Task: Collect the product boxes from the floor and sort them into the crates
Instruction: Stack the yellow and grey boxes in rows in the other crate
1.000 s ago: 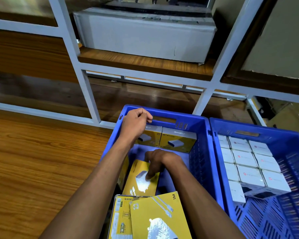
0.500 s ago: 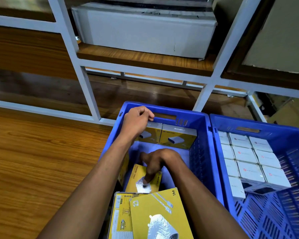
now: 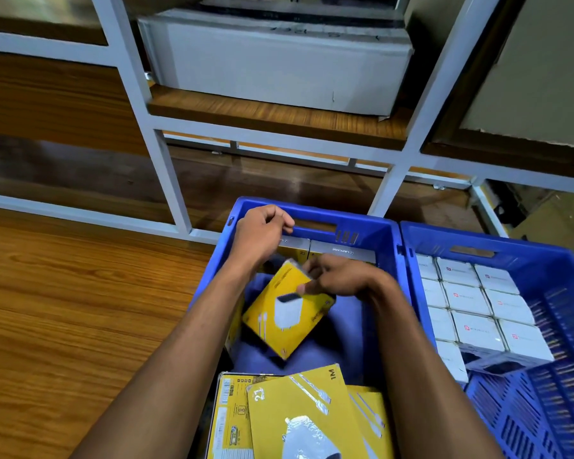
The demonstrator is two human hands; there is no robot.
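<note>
My right hand pinches the tilted yellow box; left hand curled empty over the crate rim; I should square it against the standing row.

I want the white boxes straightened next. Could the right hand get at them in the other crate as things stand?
Probably not right away: the right hand is holding a yellow box inside the left crate. The white boxes lie uncovered in the right crate, so once that grip lets go, the way looks free.
</note>
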